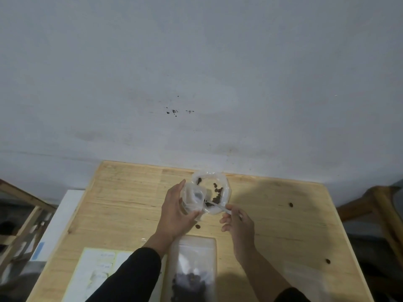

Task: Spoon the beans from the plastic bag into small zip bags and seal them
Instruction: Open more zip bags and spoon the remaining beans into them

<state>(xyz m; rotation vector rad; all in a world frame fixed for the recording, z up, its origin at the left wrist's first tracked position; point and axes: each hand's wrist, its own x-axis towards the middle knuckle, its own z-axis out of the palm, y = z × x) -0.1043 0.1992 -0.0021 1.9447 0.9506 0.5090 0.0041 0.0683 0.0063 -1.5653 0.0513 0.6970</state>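
A wooden worktop (272, 232) is seen from above, set against a pale grey wall (196, 73). The plastic bag (220, 192) sits at the far middle of the worktop, mouth open upward, with a few dark beans (217, 194) left inside. A small zip bag (194, 198) is held at the plastic bag's left edge by the left hand (174, 211); the grip is closed around it, thumb on the far side, fingers on the near side, its mouth held open. A white spoon (216, 205) is pinched by the right hand (238, 223) between thumb and fingertips at the handle end. The spoon's long axis runs from near right to far left, bowl pointing toward the zip bag's mouth, the bowl end lying inside the plastic bag; whether it carries beans cannot be told. Three loose beans lie on the worktop: one (197, 226) between the hands, one (290, 204) to the right, one (327, 261) near right. A filled zip bag (193, 269) lies flat at the near edge between the forearms, long axis running near to far, beans gathered at its near end. A paper sheet (96, 273) lies near left.
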